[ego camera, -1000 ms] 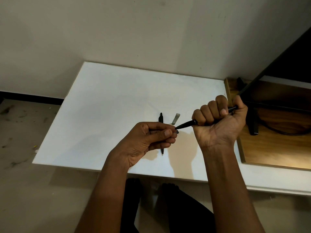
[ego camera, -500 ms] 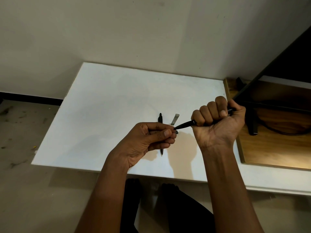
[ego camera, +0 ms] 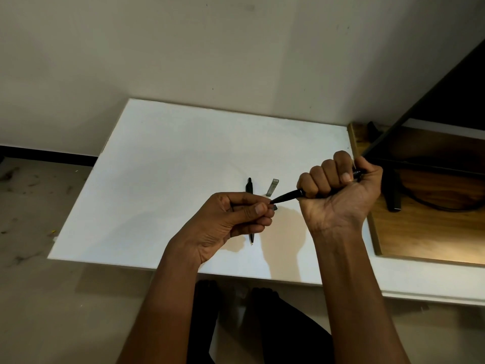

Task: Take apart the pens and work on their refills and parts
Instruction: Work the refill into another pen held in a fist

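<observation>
Pulling straight along the pen (ego camera: 287,196), fisted in the right hand (ego camera: 338,190), suits the left hand (ego camera: 236,219) pinching its tip.

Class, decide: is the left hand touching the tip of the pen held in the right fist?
Touching. In the head view the left hand pinches the pen at its tip.

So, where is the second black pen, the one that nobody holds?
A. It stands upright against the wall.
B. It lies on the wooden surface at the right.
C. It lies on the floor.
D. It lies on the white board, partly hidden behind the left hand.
D: the second black pen lies flat on the white board, its middle hidden behind the left hand.
</observation>
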